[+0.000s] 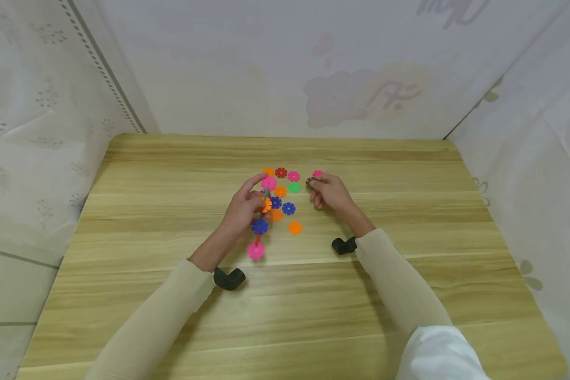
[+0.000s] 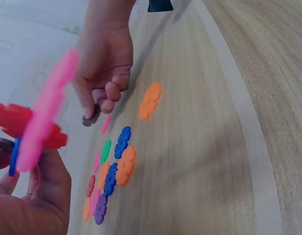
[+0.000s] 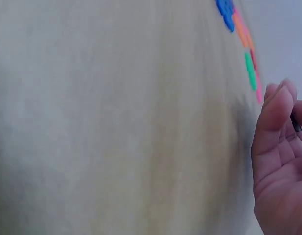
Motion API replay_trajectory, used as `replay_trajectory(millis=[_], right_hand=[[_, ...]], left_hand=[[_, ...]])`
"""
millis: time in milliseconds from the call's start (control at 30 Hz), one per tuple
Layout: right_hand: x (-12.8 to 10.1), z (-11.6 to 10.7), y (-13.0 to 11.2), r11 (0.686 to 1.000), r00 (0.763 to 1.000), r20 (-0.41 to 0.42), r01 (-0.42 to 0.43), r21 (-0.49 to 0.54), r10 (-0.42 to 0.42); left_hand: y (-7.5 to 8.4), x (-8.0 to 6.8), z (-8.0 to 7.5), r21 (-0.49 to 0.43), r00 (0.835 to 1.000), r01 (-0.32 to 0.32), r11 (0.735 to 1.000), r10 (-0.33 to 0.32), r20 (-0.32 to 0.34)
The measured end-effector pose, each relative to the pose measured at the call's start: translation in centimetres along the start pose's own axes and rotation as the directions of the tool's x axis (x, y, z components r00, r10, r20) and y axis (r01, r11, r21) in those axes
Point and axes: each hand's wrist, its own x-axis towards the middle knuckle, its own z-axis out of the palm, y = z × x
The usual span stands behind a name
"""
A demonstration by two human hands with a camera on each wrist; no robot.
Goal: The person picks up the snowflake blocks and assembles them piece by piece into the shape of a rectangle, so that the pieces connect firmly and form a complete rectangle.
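My left hand (image 1: 239, 211) grips a chain of interlocked notched plastic discs above the table. A pink disc (image 1: 255, 250) forms its near end, with a red disc (image 2: 13, 120) and a blue disc (image 1: 259, 227) joined behind it. An orange disc (image 1: 267, 205) shows by the fingers, which hide part of the chain. To the right, my right hand (image 1: 333, 192) pinches a dark brown notched disc (image 1: 310, 183) between thumb and fingers. In the right wrist view only a dark sliver of that disc is visible.
Between the hands, loose discs lie flat on the wooden table (image 1: 171, 316): orange (image 1: 295, 228), blue (image 1: 288, 208), green (image 1: 294, 187), dark red (image 1: 281, 172) and others. One pink disc (image 1: 317, 173) lies just beyond the right hand. Pale patterned sheeting (image 1: 218, 79) surrounds the table.
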Motion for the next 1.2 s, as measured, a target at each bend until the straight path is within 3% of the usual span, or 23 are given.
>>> replay_trajectory(millis=[333, 767, 933, 1200], right_hand=[[-2.4, 1.1, -2.2, 0.991, 0.989, 0.071, 0.131, 0.032, -0.133], [-3.9, 2.6, -3.5, 0.952, 0.939, 0.159, 0.304, 0.04, -0.306], [-3.8, 2.8, -3.6, 0.942, 0.923, 0.195, 0.336, 0.014, -0.332], [-3.7, 2.9, -3.6, 0.938, 0.919, 0.197, 0.347, 0.002, -0.34]], left_hand=[[-0.1, 0.2, 0.2, -0.041, 0.999, -0.023, 0.999, 0.024, 0.036], [-0.4, 0.5, 0.5, -0.051, 0.994, -0.047, 0.998, 0.052, 0.101], [-0.4, 0.4, 0.6, -0.017, 0.994, -0.046, 0.999, 0.047, 0.096], [-0.2, 0.5, 0.7, 0.012, 0.995, -0.045, 0.999, 0.043, 0.094]])
